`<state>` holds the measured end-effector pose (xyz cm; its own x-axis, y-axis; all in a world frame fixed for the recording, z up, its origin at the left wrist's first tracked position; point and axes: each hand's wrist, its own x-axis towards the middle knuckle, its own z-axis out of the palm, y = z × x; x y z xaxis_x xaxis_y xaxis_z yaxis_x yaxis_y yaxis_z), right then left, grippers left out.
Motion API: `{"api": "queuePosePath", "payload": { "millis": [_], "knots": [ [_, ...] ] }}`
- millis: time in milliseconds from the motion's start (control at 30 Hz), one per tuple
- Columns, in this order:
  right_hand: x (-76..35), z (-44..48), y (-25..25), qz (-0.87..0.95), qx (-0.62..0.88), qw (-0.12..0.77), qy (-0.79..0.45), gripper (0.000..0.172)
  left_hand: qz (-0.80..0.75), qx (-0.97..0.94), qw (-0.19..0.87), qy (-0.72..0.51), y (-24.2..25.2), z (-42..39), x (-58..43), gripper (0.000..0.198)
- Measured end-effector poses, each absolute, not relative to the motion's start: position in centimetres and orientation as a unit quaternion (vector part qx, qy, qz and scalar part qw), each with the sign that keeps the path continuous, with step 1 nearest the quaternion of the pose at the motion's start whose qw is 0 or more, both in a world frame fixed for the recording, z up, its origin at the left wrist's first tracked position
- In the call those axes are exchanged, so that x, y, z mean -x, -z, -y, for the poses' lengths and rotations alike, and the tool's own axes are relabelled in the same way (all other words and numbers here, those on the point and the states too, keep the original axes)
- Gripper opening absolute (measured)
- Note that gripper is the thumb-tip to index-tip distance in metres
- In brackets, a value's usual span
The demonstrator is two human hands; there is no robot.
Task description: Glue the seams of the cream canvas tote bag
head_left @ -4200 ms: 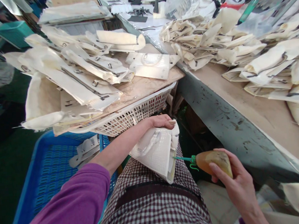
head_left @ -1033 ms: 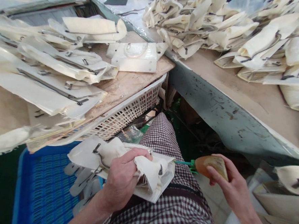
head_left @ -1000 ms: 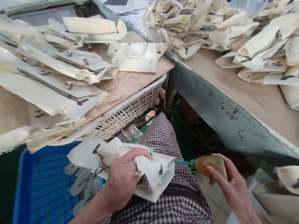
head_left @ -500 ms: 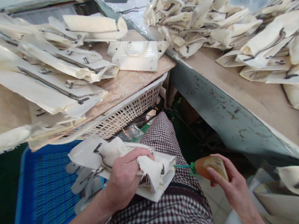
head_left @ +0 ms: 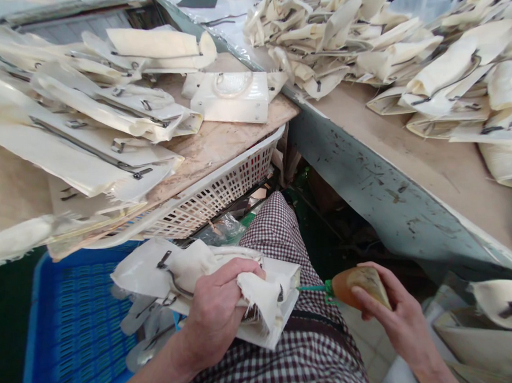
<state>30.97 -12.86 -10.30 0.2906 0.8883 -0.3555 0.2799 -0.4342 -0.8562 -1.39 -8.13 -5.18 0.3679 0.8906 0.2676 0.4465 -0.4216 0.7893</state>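
My left hand [head_left: 215, 312] is closed on a cream bag piece [head_left: 187, 271] with a frayed fabric lining and a dark zipper, held over my checked lap. My right hand [head_left: 396, 316] grips a brownish squeeze bottle [head_left: 361, 283]. Its green nozzle [head_left: 311, 288] points left and touches the open edge of the piece beside my left fingers.
A blue crate [head_left: 73, 318] with several flat pieces sits low left. Above it a white basket [head_left: 221, 188] carries a board [head_left: 218, 142] stacked with cream bag panels. A long worktable [head_left: 410, 159] at right holds heaps of cream pieces; more lie at lower right.
Since four seconds ago my left hand has lowered the piece onto my lap and turned it lining-side up. In the last second the nozzle has stayed at its edge, with only slight shifts.
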Motion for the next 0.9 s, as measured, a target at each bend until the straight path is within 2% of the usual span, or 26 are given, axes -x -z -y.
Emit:
{"api": "queuePosePath", "payload": {
  "millis": [267, 500, 900],
  "knots": [
    [-30.2, 11.6, 11.4, 0.388, 0.733, 0.377, -0.413, 0.067, -0.437, -0.767, 0.307, -0.356, 5.0, 7.8, 1.4, 0.018],
    [-30.8, 12.6, 13.0, 0.426, 0.726, 0.387, -0.376, 0.066, -0.442, -0.763, 0.306, -0.359, 5.0, 7.8, 1.5, 0.018],
    [-30.4, 12.0, 10.6, 0.371, 0.716, 0.364, -0.466, 0.063, -0.437, -0.765, 0.305, -0.362, 5.1, 8.0, 1.6, 0.018]
  ]
}}
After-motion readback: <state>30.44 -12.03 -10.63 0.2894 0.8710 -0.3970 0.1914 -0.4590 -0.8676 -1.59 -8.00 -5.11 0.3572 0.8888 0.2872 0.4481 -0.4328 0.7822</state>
